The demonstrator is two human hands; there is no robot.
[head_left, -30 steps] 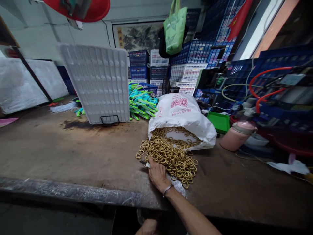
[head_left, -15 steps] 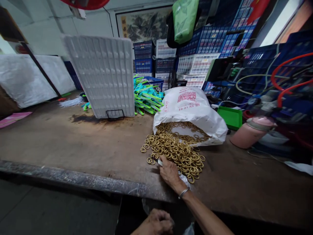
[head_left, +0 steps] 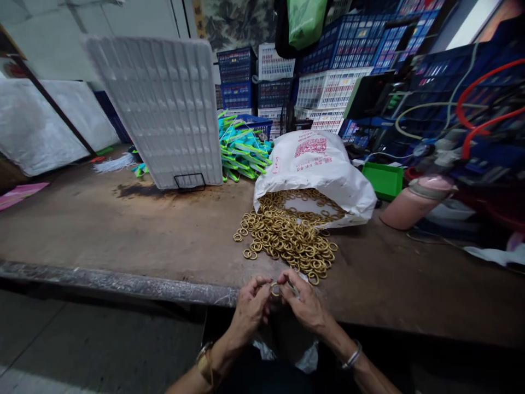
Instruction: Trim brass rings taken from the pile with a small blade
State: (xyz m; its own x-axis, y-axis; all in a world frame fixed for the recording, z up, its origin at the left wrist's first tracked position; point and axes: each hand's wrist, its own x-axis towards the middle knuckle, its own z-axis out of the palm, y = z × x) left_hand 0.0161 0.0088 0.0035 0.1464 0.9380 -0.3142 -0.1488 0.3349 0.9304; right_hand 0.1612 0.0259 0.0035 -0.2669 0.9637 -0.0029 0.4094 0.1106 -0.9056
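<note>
A single brass-coloured ring [head_left: 274,289] is between my two hands, just over the table's front edge. My left hand [head_left: 251,303] pinches its left side with thumb and fingertips. From the other side, the fingers of my right hand [head_left: 302,302] close on the ring's right side; whether something small is also tucked in them, I cannot tell. Just beyond the hands lies a heap of similar rings [head_left: 287,235], spilling out of the mouth of a white printed sack [head_left: 314,158] lying on its side.
The brown table [head_left: 164,235] carries a tall white ribbed panel [head_left: 164,115] on a black wire stand. Behind are teal and green plastic pieces [head_left: 244,148] and stacked crates [head_left: 235,79]. To the right sit a green tray [head_left: 383,180] and a pink bottle [head_left: 416,202].
My right hand has drawn back from the ring heap towards me. My left hand has risen to meet it, and a ring is now held between them. The view has tilted downward.
</note>
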